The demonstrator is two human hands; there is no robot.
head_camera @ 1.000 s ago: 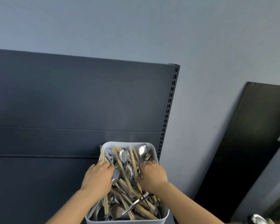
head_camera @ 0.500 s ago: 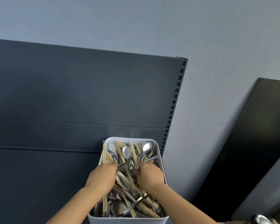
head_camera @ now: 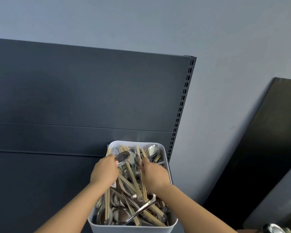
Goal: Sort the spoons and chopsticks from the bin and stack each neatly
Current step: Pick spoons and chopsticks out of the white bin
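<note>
- Bin (head_camera: 165,153) sits right below me, white plastic, with spoons (head_camera: 153,150) and chopsticks (head_camera: 132,179) all tangled together inside.
- My left hand (head_camera: 105,174) grips one spoon (head_camera: 123,158) near its bowl, up at the far end of the bin.
- My right hand (head_camera: 154,174) is curled down into the pile. Can't tell what it's got, if anything.
- Best bet imo: slide the spoon out along its handle, slowly, so it doesn't drag chopsticks over the rim.
- Can't see what the bin stands on. Behind it there's a dark shelving panel (head_camera: 74,98) with a slotted upright (head_camera: 183,106), a grey wall (head_camera: 141,22), and a black board (head_camera: 267,148) leaning off to the right.
</note>
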